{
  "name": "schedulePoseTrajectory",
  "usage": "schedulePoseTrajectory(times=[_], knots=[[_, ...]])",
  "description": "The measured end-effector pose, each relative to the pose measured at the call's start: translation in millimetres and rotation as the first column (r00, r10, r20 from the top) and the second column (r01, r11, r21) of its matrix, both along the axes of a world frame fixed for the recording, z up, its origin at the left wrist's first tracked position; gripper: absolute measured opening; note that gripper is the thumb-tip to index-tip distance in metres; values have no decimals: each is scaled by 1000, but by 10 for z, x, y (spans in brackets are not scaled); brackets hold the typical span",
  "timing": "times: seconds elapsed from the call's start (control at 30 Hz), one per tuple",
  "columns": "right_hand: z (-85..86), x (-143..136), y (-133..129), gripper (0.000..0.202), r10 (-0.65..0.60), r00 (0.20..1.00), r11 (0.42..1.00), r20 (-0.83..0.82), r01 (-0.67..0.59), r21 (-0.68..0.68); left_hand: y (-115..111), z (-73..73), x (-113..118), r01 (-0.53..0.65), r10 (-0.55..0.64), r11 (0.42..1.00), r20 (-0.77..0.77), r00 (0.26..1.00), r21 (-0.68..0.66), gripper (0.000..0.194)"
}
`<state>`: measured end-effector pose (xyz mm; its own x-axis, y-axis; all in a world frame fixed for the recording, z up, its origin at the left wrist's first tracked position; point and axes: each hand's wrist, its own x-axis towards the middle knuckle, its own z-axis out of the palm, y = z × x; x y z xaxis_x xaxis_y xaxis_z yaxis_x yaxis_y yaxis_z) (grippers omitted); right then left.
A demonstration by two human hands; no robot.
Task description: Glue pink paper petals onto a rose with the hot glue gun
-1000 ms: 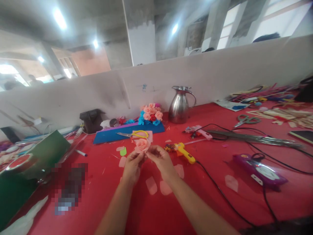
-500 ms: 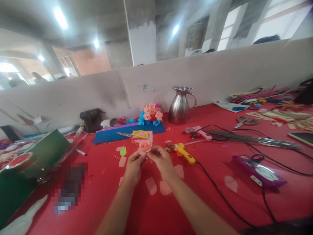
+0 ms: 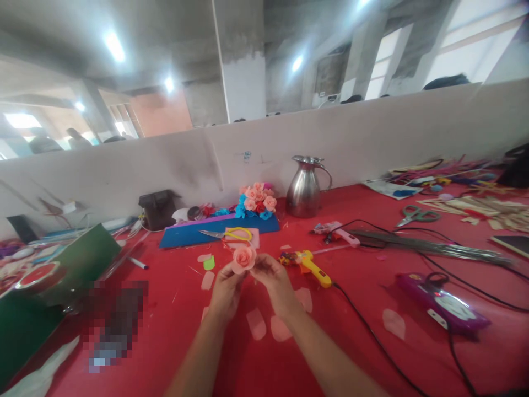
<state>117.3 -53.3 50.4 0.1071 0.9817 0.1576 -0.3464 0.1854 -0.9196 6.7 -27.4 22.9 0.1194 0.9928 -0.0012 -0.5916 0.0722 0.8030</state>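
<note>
A pink paper rose point(image 3: 244, 258) is held up over the red table point(image 3: 177, 342). My left hand point(image 3: 226, 286) grips its underside with closed fingers. My right hand point(image 3: 275, 281) pinches at the rose's lower right edge, its fingers bent. Loose pink petals point(image 3: 257, 323) lie around and below my wrists, and a green piece point(image 3: 209, 263) lies left of the rose. Behind the rose, yellow-handled scissors point(image 3: 237, 234) rest on pink paper and a blue board point(image 3: 182, 236). To the right of my right hand is a yellow glue gun point(image 3: 316, 270).
A steel jug point(image 3: 303, 190) and a bunch of paper flowers point(image 3: 258, 199) stand at the back. On the right lie a pink glue gun point(image 3: 343, 234), a purple power strip point(image 3: 444, 303), cables and grey scissors point(image 3: 417, 214). Green board point(image 3: 88, 256) leans at left.
The rose has tilted so that its face shows more toward the camera. My right fingers have shifted slightly at its edge. The whole view has moved a little.
</note>
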Motion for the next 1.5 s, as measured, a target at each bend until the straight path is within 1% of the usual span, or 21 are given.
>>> schedulePoseTrajectory(times=[0.07, 0.17, 0.37, 0.53, 0.63, 0.73, 0.8, 0.87, 0.93, 0.97, 1.0, 1.03, 1.07, 1.13, 1.17, 1.2, 1.23, 1.27, 1.3, 1.4, 1.5], knots=[[-3, 2, 2, 19, -7, 1000, 1000, 1, 7, 3, 1, 1, 1, -3, 3, 1000, -5, 1000, -2, 19], [-25, 5, 14, 20, -17, 1000, 1000, 3, 17, -2, -6, 19, 3, -28, 31, 998, -58, 998, 48, 18], [-81, -5, 49, 21, -8, 1000, 998, -3, 7, -61, -44, 63, 0, -132, 172, 974, -227, 958, 182, 21], [-144, 2, 89, 22, 23, 997, 996, -79, -30, -84, -68, 61, 9, -118, 186, 967, -312, 932, 225, 17], [-179, 10, 100, 19, 25, 995, 994, -98, -35, -103, -70, 63, 17, -135, 189, 972, -301, 935, 190, 16], [-185, 1, 90, 17, -4, 997, 993, -74, -5, -121, -53, 65, 21, -148, 169, 983, -226, 959, 109, 17], [-166, 3, 78, 14, -41, 999, 993, -1, 41, -111, -33, 63, 19, -147, 148, 989, -151, 977, 19, 19], [-121, 45, 70, 12, -91, 986, 992, 139, 102, -71, -12, 61, 14, -132, 126, 989, -77, 989, -71, 22], [-54, 157, 74, 11, -156, 930, 987, 334, 162, 10, 4, 63, 7, -115, 113, 984, -26, 993, -133, 26], [-16, 245, 80, 12, -189, 876, 982, 444, 182, 60, 9, 65, 2, -110, 110, 982, -10, 994, -154, 27], [19, 352, 90, 14, -238, 803, 971, 547, 208, 118, 12, 68, -3, -107, 109, 979, 5, 994, -172, 28], [48, 475, 101, 15, -280, 708, 959, 648, 227, 168, 14, 72, -8, -101, 106, 977, 20, 994, -186, 29], [67, 608, 113, 16, -316, 591, 946, 742, 252, 202, 16, 74, -14, -93, 101, 977, 35, 994, -193, 29], [61, 884, 135, 16, -340, 323, 918, 883, 316, 239, 23, 75, -26, -75, 88, 977, 57, 994, -198, 30], [33, 1013, 143, 14, -323, 199, 902, 925, 361, 237, 27, 71, -33, -70, 84, 977, 63, 994, -199, 31], [-8, 1129, 149, 13, -277, 118, 894, 954, 396, 210, 32, 67, -40, -65, 80, 977, 66, 995, -202, 31], [-60, 1226, 153, 14, -233, 63, 885, 970, 428, 185, 37, 62, -46, -61, 76, 977, 66, 995, -205, 31], [-118, 1302, 156, 14, -188, 28, 875, 982, 459, 154, 41, 58, -52, -59, 74, 976, 65, 995, -210, 31], [-175, 1355, 158, 15, -152, 21, 869, 988, 479, 124, 43, 57, -57, -56, 72, 975, 64, 995, -215, 31], [-299, 1402, 164, 17, -58, 56, 879, 997, 476, 25, 40, 67, -67, -44, 60, 975, 66, 996, -216, 32], [-331, 1368, 168, 17, -19, 63, 878, 998, 479, -14, 33, 83, -69, -31, 46, 980, 72, 996, -197, 31]])
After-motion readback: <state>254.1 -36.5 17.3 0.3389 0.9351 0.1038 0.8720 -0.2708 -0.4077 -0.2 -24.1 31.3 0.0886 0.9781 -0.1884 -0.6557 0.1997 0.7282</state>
